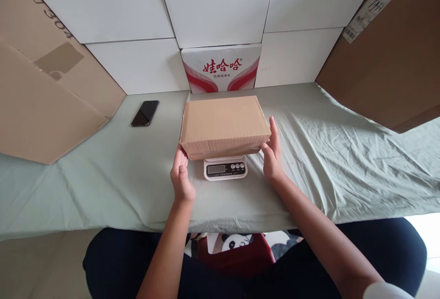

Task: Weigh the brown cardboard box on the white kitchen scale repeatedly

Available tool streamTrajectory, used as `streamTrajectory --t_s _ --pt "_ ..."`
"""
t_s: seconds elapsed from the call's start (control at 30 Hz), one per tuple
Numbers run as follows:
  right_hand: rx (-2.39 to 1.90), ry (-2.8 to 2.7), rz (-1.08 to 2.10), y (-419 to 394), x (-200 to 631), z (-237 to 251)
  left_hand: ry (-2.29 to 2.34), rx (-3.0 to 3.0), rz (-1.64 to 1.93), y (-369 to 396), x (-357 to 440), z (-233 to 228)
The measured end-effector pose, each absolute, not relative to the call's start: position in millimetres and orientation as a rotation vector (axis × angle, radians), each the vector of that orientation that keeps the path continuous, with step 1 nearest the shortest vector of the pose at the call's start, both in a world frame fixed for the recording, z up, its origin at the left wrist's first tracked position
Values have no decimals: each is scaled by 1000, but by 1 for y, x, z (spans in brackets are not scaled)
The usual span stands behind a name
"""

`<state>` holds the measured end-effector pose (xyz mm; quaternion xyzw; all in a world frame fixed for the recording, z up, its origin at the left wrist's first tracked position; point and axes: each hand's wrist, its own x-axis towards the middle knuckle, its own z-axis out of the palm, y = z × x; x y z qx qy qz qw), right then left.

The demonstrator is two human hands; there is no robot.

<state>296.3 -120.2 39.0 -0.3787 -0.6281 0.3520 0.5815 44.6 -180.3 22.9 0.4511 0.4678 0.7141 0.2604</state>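
Observation:
A closed brown cardboard box (223, 119) is held between my two hands, over a white digital kitchen scale (226, 176). The box hides the scale's platform, so I cannot tell whether it rests on it. Only the front panel shows, with a dark display and several round buttons. My left hand (181, 177) grips the box's left front corner, its fingers partly hidden beneath and behind it. At the right front corner, my right hand (274, 154) presses its thumb on the front and fingers along the side.
A black smartphone (145, 113) lies left on the green cloth (137, 189). Behind the box stands a white and red printed carton (222, 69) against white panels (216, 5). Large cardboard sheets lean in at the left (51, 83) and right (385, 60).

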Motion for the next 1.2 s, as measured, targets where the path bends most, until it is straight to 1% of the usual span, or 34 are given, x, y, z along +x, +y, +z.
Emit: streamTrajectory --t_s 0.17,0.3,0.43,0.5,0.63,0.8,1.2 --pt "-864 -1483 814 -119 296 34 1245 1245 1829 -181 42 20" --pt "-849 -1469 808 -108 295 52 1169 1194 1826 -170 40 37" --pt "-804 -1498 705 -63 286 84 1012 1211 1804 -124 34 68" --pt "-759 -1473 694 -34 278 88 1001 1231 1773 -90 31 73" --pt "-765 -1359 726 9 261 63 1126 1082 1715 -36 33 55" --pt "-854 -1323 759 20 256 32 1186 1000 1689 -22 33 22" --pt "-853 -1339 850 28 260 27 1173 1051 1714 -20 30 14"
